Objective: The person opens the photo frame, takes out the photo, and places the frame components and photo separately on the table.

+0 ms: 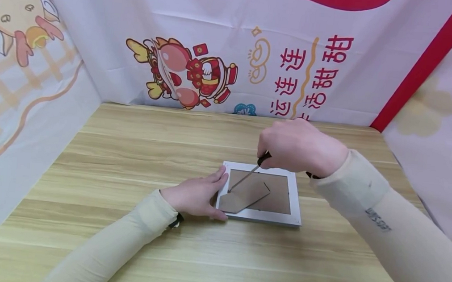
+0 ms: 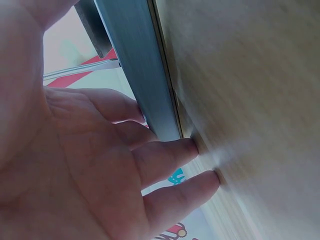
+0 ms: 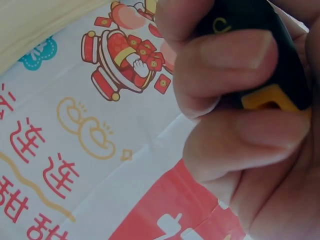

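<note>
A picture frame [image 1: 296, 201] lies back side up on the table, with a white border and a brown backing board [image 1: 279, 195]. Its brown stand leg [image 1: 234, 202] slants across the lower left corner. My left hand [image 1: 197, 194] rests against the frame's left side, fingers fairly straight; in the left wrist view some fingertips touch the grey frame edge [image 2: 135, 60] and others the tabletop. Above the frame, my right hand [image 1: 296, 145] grips the black and yellow handle [image 3: 260, 55] of a screwdriver. The screwdriver's shaft [image 1: 245, 177] slopes down left, its tip at the backing's left edge.
The wood-grain table [image 1: 161, 140] extends around the frame on all sides. A printed white cloth [image 1: 205, 13] hangs behind it, with more cloth at the left [image 1: 19, 109] and right [image 1: 444, 133] sides.
</note>
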`<state>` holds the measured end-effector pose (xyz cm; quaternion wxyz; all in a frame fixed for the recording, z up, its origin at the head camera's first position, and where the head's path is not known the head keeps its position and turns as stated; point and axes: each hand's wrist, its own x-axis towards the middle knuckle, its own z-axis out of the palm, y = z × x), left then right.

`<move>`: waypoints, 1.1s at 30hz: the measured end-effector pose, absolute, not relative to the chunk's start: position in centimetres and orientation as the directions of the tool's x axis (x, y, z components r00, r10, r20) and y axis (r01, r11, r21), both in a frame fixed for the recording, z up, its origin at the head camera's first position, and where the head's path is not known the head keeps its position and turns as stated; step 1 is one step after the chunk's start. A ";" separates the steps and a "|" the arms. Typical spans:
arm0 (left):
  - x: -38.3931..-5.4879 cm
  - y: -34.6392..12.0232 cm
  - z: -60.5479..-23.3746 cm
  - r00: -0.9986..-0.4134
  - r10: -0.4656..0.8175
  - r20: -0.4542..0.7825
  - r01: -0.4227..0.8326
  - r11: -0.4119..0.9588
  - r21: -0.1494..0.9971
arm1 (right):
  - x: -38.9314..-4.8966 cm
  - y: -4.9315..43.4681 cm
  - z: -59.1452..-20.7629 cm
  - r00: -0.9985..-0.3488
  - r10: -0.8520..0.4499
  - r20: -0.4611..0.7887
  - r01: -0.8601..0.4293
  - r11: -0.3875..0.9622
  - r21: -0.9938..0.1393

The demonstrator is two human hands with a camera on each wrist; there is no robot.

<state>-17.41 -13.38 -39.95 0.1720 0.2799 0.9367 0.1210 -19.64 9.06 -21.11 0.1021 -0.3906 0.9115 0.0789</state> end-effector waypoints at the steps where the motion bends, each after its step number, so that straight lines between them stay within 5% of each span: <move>1: -17.4 -13.4 -40.0 -0.784 0.566 -0.256 0.483 0.814 0.321 | -19.7 8.9 -21.1 -0.678 -0.691 -0.252 -0.724 0.686 0.069; 19: -17.7 -13.6 -40.4 -0.776 0.567 -0.275 0.470 0.812 0.346 | -19.0 0.4 -19.5 -0.630 -0.704 -0.326 -0.775 0.547 0.316; 33: -17.9 -13.5 -40.7 -0.782 0.582 -0.225 0.498 0.799 0.337 | -19.2 -2.4 -19.1 -0.634 -0.668 -0.391 -0.773 0.522 0.361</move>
